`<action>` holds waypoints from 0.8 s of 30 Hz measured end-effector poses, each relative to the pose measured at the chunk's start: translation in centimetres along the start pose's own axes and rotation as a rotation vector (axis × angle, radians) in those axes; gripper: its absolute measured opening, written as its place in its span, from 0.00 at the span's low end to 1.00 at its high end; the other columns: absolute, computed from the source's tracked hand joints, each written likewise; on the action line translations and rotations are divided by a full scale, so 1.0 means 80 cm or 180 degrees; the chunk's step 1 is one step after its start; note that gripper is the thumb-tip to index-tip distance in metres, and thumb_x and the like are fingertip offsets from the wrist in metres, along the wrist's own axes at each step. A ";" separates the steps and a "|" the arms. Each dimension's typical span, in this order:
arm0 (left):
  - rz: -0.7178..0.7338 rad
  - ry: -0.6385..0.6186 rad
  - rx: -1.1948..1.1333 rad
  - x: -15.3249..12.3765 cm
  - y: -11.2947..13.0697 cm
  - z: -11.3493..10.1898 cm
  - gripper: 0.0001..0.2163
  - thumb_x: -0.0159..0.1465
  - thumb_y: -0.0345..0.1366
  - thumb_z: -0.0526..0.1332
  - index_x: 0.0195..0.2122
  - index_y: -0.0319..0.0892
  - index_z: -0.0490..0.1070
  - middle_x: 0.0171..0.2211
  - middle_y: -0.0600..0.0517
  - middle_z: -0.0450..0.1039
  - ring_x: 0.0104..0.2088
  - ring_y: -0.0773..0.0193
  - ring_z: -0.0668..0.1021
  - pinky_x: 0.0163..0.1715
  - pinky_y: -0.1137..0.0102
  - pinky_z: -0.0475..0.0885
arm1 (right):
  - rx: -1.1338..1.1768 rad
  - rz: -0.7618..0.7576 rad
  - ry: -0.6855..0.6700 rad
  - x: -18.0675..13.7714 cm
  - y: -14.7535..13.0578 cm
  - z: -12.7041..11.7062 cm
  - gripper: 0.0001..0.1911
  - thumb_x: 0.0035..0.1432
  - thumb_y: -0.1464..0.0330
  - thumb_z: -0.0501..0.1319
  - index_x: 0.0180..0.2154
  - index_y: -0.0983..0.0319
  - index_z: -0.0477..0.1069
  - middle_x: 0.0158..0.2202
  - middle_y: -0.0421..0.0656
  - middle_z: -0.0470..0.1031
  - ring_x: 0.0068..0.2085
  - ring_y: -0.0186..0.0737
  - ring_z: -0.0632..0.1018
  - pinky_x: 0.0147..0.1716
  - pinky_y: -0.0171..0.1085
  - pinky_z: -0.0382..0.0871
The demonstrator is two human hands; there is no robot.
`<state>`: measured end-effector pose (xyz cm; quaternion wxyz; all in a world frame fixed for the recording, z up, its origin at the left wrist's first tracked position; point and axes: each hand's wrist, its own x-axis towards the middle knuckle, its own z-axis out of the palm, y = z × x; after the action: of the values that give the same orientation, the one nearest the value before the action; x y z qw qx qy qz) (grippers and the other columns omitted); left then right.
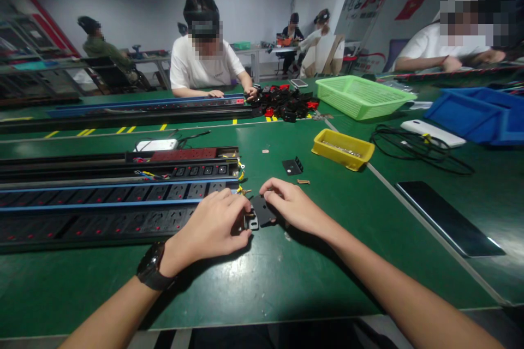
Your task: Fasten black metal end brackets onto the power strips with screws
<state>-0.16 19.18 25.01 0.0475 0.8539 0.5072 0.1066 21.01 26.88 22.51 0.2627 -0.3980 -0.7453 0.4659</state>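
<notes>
My left hand, a dark watch on its wrist, curls over the right end of the nearest black power strip. Its thumb and index finger bracket the strip's end, where a small metal piece with a slot shows. My right hand pinches a flat black end plate beside that end; its fingertips partly cover the plate. Whether plate and strip touch is hard to see. Beyond my right hand lie a black angled bracket and small brass-coloured screws.
More power strips with loose wire ends lie behind. A yellow bin holds small metal parts. A green basket, blue bins, a cable and a phone are on the right. A co-worker sits opposite beside piled black-and-red parts.
</notes>
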 end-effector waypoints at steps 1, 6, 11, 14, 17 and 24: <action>0.0007 0.0003 0.0002 0.000 0.000 0.000 0.12 0.59 0.37 0.65 0.43 0.44 0.68 0.35 0.51 0.71 0.40 0.54 0.72 0.36 0.62 0.63 | 0.0097 0.0037 -0.0017 0.000 0.000 -0.002 0.07 0.63 0.68 0.55 0.41 0.59 0.71 0.27 0.37 0.75 0.26 0.35 0.76 0.26 0.32 0.65; 0.0034 -0.0009 0.0100 0.000 0.001 0.001 0.12 0.61 0.39 0.64 0.44 0.43 0.69 0.37 0.49 0.73 0.41 0.53 0.72 0.36 0.62 0.63 | 0.0139 0.0128 0.0001 0.000 -0.001 -0.006 0.08 0.64 0.63 0.59 0.43 0.59 0.69 0.25 0.35 0.74 0.23 0.34 0.75 0.22 0.31 0.64; 0.0080 0.0002 0.0146 0.000 0.001 0.002 0.12 0.62 0.40 0.64 0.45 0.43 0.69 0.39 0.48 0.74 0.41 0.52 0.72 0.38 0.61 0.64 | -0.0102 -0.0018 -0.0066 -0.006 -0.001 0.005 0.11 0.65 0.60 0.60 0.45 0.59 0.71 0.23 0.35 0.75 0.22 0.35 0.76 0.22 0.31 0.64; 0.0109 -0.0003 0.0179 0.000 0.002 0.003 0.14 0.62 0.42 0.64 0.46 0.42 0.69 0.41 0.47 0.74 0.42 0.51 0.72 0.39 0.60 0.65 | 0.0022 0.0013 -0.0155 -0.009 -0.002 0.012 0.14 0.66 0.58 0.60 0.46 0.60 0.72 0.25 0.37 0.77 0.24 0.36 0.78 0.23 0.31 0.67; 0.0086 -0.0004 0.0173 0.000 0.002 0.002 0.17 0.62 0.42 0.65 0.50 0.41 0.69 0.42 0.46 0.74 0.43 0.50 0.73 0.39 0.60 0.66 | 0.0145 0.0059 -0.0221 -0.009 -0.004 0.014 0.15 0.68 0.56 0.58 0.45 0.60 0.73 0.25 0.38 0.77 0.23 0.37 0.79 0.21 0.31 0.68; 0.0082 0.0066 0.0070 -0.001 0.002 0.003 0.27 0.62 0.44 0.67 0.60 0.40 0.65 0.42 0.45 0.75 0.47 0.48 0.74 0.42 0.59 0.68 | 0.0126 0.0131 -0.0199 -0.008 -0.010 0.012 0.11 0.66 0.62 0.58 0.43 0.60 0.74 0.24 0.38 0.76 0.23 0.36 0.79 0.21 0.31 0.69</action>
<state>0.01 19.00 24.82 0.0314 0.8597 0.4978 0.1104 20.34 25.69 22.81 0.2375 -0.3933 -0.7354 0.4982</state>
